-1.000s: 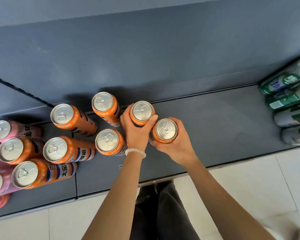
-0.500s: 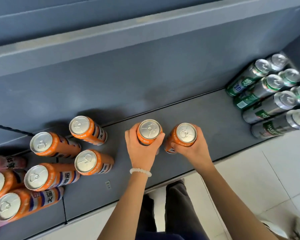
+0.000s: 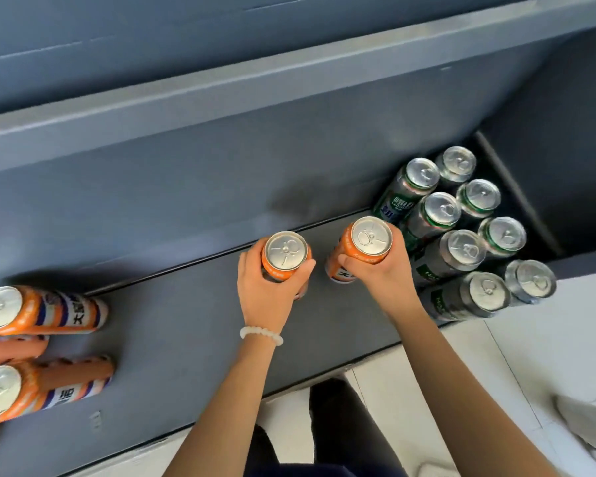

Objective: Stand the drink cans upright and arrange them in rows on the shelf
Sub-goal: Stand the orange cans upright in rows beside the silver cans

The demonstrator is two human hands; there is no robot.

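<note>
Grey shelf, viewed from above. Left hand gripped an orange can near its top, fingers and thumb curled round it. Right hand gripped a second orange can the same way. Both cans upright, mid-shelf toward the back wall, a gap between them. The second can stood just beside a block of green-and-silver cans, upright in two rows at the shelf's right end. Whether either held can touched the shelf could not be told. At the far left, more orange cans stood upright, partly cut off by the frame edge. White bead bracelet on the left wrist. Pale tiled floor near right.
</note>
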